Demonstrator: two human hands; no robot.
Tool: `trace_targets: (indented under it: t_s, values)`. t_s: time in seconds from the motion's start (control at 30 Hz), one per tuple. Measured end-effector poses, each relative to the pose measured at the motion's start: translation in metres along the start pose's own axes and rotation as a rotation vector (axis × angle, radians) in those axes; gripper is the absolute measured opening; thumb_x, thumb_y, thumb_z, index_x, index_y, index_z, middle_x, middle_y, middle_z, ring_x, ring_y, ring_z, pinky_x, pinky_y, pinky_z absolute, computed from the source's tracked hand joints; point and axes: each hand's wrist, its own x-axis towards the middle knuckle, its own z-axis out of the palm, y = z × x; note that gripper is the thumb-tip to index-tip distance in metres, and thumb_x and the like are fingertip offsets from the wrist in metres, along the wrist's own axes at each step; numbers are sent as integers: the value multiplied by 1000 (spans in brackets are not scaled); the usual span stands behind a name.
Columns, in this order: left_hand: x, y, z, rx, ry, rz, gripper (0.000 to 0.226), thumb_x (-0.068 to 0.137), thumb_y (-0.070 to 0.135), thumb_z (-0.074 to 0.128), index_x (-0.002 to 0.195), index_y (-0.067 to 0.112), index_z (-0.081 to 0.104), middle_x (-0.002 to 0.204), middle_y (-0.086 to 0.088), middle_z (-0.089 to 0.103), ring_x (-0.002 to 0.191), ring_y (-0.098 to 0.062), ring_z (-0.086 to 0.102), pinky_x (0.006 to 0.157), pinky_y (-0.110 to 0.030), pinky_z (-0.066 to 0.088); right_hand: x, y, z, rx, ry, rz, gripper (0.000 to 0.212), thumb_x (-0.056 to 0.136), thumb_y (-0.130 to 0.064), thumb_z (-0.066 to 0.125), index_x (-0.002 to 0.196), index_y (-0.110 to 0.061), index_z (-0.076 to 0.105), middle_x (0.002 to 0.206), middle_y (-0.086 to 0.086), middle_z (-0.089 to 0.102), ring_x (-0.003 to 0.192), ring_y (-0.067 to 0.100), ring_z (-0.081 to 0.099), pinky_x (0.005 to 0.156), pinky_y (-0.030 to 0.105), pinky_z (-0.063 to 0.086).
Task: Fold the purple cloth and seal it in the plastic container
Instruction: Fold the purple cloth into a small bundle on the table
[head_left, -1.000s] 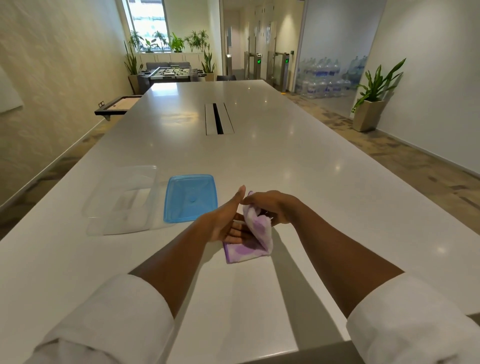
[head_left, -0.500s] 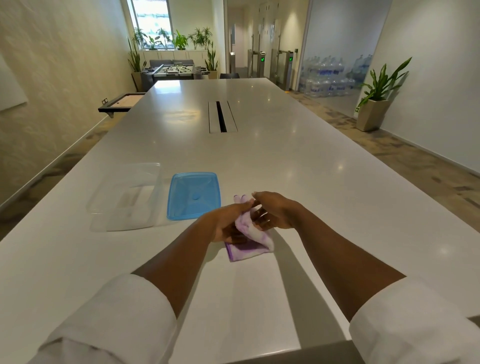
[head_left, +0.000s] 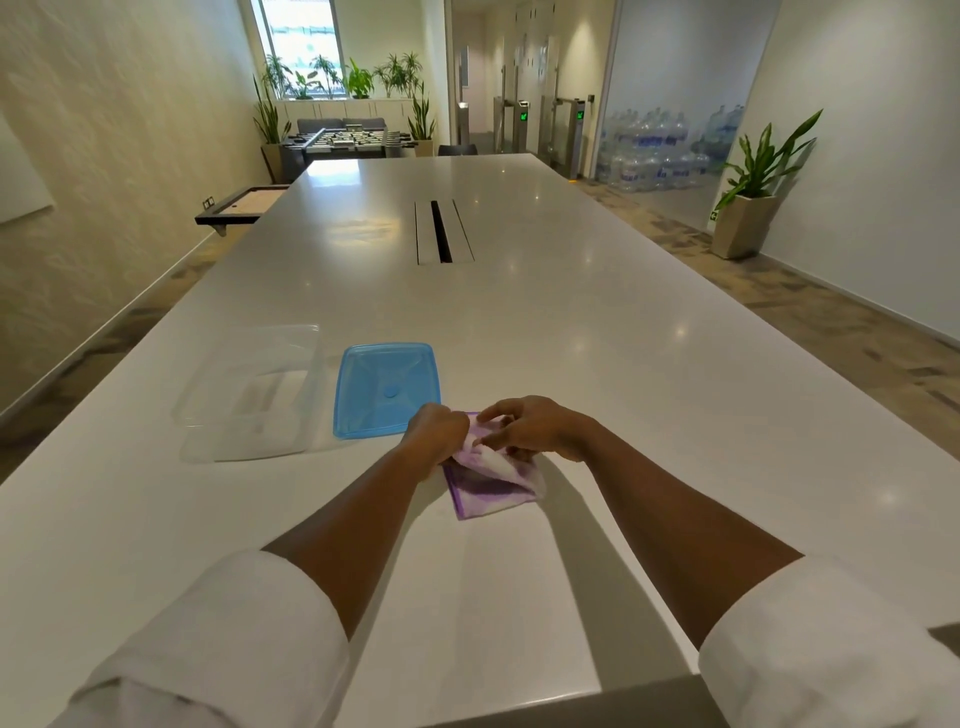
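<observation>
The purple and white cloth (head_left: 488, 486) lies folded small on the white table (head_left: 571, 332), its far part bunched between my hands. My left hand (head_left: 435, 439) grips its left edge and my right hand (head_left: 532, 427) pinches its top from the right. Just beyond my left hand lies the blue lid (head_left: 385, 388), flat on the table. Left of the lid stands the clear plastic container (head_left: 254, 395), open and with nothing in it.
A dark cable slot (head_left: 442, 231) runs along the table's middle, far ahead. The table's near edge (head_left: 597, 696) is close to my body. A potted plant (head_left: 748, 208) stands on the floor at the right.
My left hand has turned palm-down onto the cloth, and the raised flap has been brought down. Both hands have closed together over the cloth's far part.
</observation>
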Motion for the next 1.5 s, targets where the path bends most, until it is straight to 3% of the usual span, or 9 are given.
trace_targets:
  t_s: [0.1, 0.23, 0.47, 0.6, 0.83, 0.93, 1.07, 1.33, 1.5]
  values:
    - [-3, 1, -1, -2, -23, 34, 23, 94, 6, 43, 78, 18, 54, 94, -8, 58, 85, -22, 58, 88, -41, 53, 2, 1, 5, -175, -13, -55, 57, 77, -31, 80, 129, -25, 59, 126, 3, 60, 104, 18, 58, 86, 27, 51]
    - [-3, -6, 3, 142, 9, 148, 35, 97, 11, 44, 131, 17, 53, 128, -8, 55, 108, -20, 50, 87, -30, 45, 7, 5, 15, -389, 32, -109, 74, 64, -50, 84, 130, -30, 56, 125, -1, 60, 107, 18, 58, 94, 32, 51]
    - [-6, -17, 11, 394, 247, 406, 29, 92, 16, 61, 120, 25, 59, 120, -1, 58, 107, -19, 59, 85, -26, 47, 4, 10, 24, -553, 102, -159, 73, 68, -58, 75, 130, -26, 52, 119, 0, 60, 105, 20, 58, 94, 39, 52]
    - [-13, -13, 14, 426, 378, 559, 25, 95, 28, 58, 119, 27, 61, 122, 2, 59, 109, -16, 58, 87, -30, 49, 4, 11, 19, -373, 89, -132, 53, 82, -40, 67, 130, -21, 55, 123, 3, 62, 108, 22, 60, 93, 35, 51]
    - [-18, -7, 33, 718, 251, 680, 33, 101, 30, 35, 114, 18, 63, 116, -2, 67, 104, -22, 62, 90, -35, 47, 1, 21, 12, -280, 287, -202, 14, 84, -8, 56, 92, -8, 67, 96, 12, 68, 87, 24, 60, 75, 30, 48]
    - [-13, -19, 37, 831, 162, 689, 41, 103, 31, 24, 116, 19, 61, 116, -3, 64, 112, -24, 58, 98, -38, 43, 5, 29, 12, -336, 313, -216, 21, 84, -12, 56, 99, -10, 70, 99, 10, 64, 89, 23, 60, 78, 28, 47]
    - [-9, -33, 38, 887, 49, 593, 50, 104, 36, 20, 148, 17, 37, 159, -8, 30, 148, -25, 25, 120, -46, 22, 6, 32, 12, -326, 324, -213, 29, 88, -19, 62, 116, -15, 67, 109, 6, 50, 92, 17, 57, 84, 22, 44]
    - [-12, -44, 39, 871, 28, 596, 60, 104, 42, 16, 156, 12, 15, 164, -8, 17, 152, -24, 12, 123, -42, 12, 13, 31, 9, -225, 255, -86, 59, 84, -14, 68, 138, -6, 46, 134, 14, 58, 119, 28, 57, 98, 31, 45]
    - [-17, -59, 38, 811, 25, 656, 94, 86, 77, 13, 157, 16, 8, 165, -4, 11, 153, -20, 6, 124, -43, 7, 18, 32, 4, -16, 232, 51, 73, 75, -23, 82, 138, -8, 47, 133, 12, 58, 117, 30, 59, 102, 43, 49]
